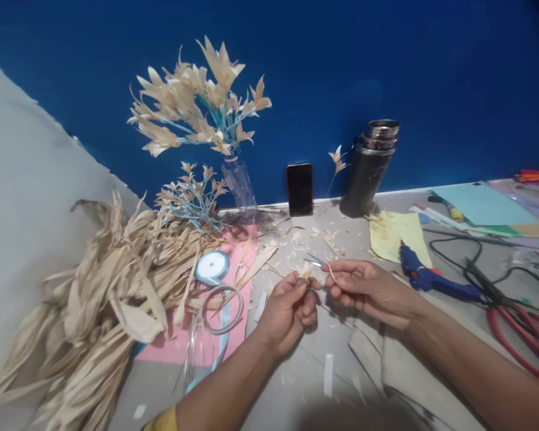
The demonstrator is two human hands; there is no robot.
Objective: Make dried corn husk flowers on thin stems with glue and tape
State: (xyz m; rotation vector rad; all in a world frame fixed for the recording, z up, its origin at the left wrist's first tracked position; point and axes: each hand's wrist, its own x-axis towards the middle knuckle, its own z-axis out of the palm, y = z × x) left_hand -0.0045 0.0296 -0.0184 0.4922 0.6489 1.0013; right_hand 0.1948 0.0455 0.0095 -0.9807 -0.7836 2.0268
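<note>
My left hand [290, 308] pinches a small piece of dried husk [305, 272] between thumb and fingers, held above the grey table. My right hand [363, 287] meets it from the right, fingertips closed on a thin husk sliver [331, 273] that touches the same piece. Both hands hover just above the table near its middle. Small scissors [314, 261] lie just behind the fingertips. Husk scraps are scattered under and around the hands.
A heap of dried corn husks [94, 305] fills the left. Pink paper [233, 311] holds blue ribbon spools [212, 266]. A vase of husk flowers [240, 179], a phone [299, 189] and a metal flask [369, 167] stand at the blue wall. A blue glue gun [431, 276], red scissors [521, 344] and coloured papers [480, 203] lie right.
</note>
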